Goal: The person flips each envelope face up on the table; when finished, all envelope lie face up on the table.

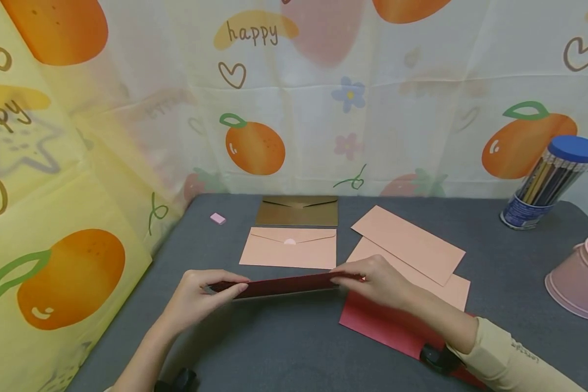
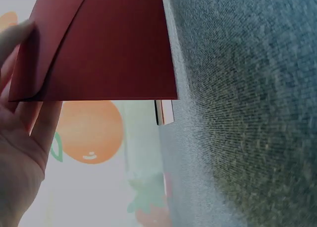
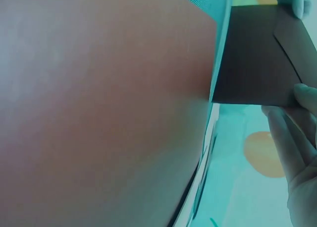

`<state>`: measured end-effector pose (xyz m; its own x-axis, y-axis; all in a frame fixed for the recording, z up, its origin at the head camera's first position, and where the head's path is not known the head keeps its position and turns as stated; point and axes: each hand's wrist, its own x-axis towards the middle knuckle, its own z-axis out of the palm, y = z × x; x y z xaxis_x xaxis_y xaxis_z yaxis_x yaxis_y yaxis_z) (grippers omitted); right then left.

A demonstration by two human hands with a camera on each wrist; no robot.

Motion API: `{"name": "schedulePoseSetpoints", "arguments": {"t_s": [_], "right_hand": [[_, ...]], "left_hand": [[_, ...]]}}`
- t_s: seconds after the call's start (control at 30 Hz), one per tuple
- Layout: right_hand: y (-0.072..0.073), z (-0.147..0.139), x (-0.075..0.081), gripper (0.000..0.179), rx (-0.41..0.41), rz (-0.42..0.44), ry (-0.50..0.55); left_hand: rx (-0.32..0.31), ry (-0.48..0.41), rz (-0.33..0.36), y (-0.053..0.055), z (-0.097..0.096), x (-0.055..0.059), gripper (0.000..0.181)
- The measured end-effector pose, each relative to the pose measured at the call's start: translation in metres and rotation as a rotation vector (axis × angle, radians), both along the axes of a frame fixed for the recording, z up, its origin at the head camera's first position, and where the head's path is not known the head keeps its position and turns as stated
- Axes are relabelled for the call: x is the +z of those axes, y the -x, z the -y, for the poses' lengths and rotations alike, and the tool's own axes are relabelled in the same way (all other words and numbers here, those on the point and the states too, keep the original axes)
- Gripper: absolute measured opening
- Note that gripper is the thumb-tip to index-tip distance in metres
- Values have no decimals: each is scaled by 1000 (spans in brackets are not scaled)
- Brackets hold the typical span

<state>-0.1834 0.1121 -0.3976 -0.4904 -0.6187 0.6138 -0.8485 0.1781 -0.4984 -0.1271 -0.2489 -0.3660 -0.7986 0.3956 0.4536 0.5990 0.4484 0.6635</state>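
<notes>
A dark red envelope is held on edge above the front of the table, seen nearly edge-on from the head. My left hand pinches its left end between thumb and fingers. At the other end my right hand pinches it the same way. The left wrist view shows the flap of the envelope folded over along the edge nearest the fingers. Just beyond the envelope lie a peach envelope with a round pale seal and a gold-brown envelope, both flap side up.
Under and beside my right forearm, two peach paper rectangles overlap a red one. A blue-lidded can of pencils and a pink bucket stand at the right. A small pink eraser lies at the back left.
</notes>
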Motion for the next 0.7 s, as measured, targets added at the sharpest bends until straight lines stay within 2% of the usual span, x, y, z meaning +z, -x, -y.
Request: {"name": "schedulePoseSetpoints", "arguments": {"t_s": [0.13,0.2,0.33,0.43,0.57,0.7], "right_hand": [[-3,1,1,10,-41,111,26],[-5,2,3,21,-68,173,34],[-7,4,5,36,-129,281,20],[-9,6,6,32,-153,396,-3],[-10,8,6,17,-148,617,16],[-9,11,4,30,-145,754,37]], "left_hand": [[145,-103,78,3,4,0,13],[192,-167,130,5,6,0,14],[256,-247,185,8,7,-1,20],[304,-261,212,9,7,-1,26],[361,-278,293,11,9,-2,37],[401,-302,380,15,11,-5,40]]}}
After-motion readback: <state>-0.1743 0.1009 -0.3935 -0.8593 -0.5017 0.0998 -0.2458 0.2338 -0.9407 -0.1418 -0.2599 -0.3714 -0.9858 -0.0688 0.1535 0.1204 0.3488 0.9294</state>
